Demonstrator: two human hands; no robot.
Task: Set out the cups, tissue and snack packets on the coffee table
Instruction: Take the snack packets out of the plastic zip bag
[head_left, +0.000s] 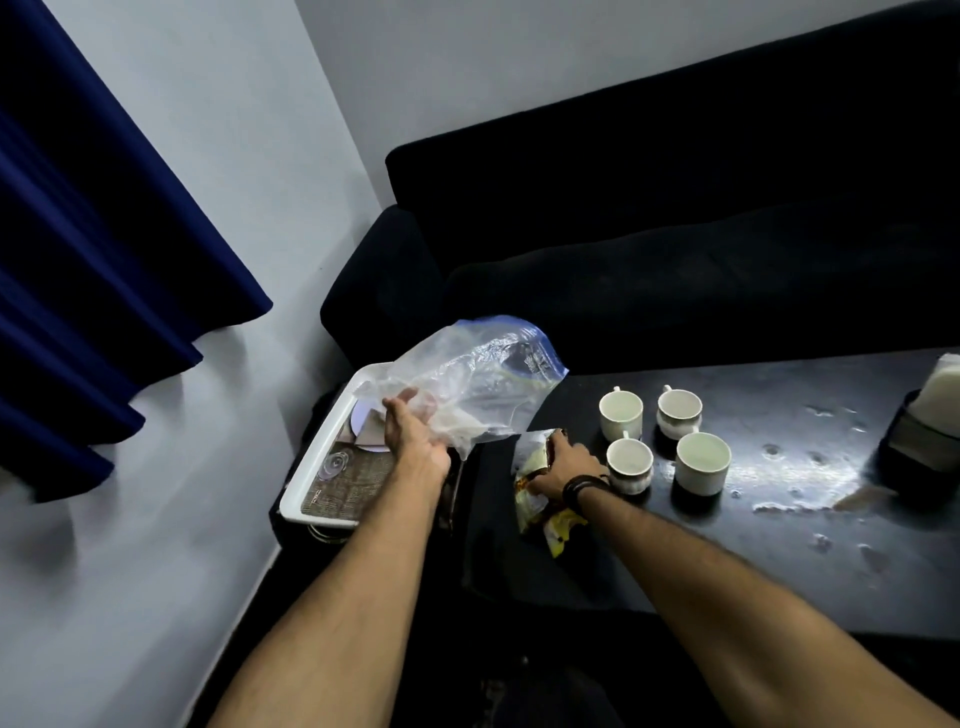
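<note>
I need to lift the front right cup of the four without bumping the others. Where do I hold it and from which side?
Grip the front right cup around its body from the right, the bare table side. No handle shows on it, its wall is upright, and the other cups stand close to its left and behind.
</note>
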